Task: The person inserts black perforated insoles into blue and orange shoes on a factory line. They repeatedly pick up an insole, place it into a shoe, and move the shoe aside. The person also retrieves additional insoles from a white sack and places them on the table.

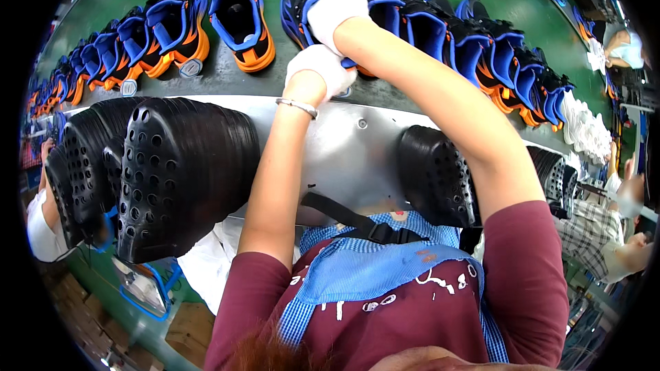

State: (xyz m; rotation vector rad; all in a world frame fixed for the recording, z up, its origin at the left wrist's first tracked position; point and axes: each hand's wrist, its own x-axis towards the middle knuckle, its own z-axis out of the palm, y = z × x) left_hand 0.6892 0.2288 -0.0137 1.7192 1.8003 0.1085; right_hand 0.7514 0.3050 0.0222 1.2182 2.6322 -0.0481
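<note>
Both my hands wear white gloves and are at one black and blue sneaker (294, 8) on the dark bench top ahead of me. My right hand (338, 17) is closed over its collar, the fingertips hidden. Lower down, my left hand (317, 71) is closed around the heel end, covering most of it; a small shiny piece shows beside the fingers. Just to the left, apart from my hands, stands another sneaker (237, 24) with a blue lining and orange sole. A row of similar sneakers (426, 31) runs off to the right, partly behind my right forearm.
More sneakers (137, 38) line the bench on the left. Stacks of black perforated plastic shells (185, 165) stand nearer me at left, with a smaller stack (436, 175) at right on the metal shelf (344, 137). White crumpled material (584, 127) lies far right. Other people are at both sides.
</note>
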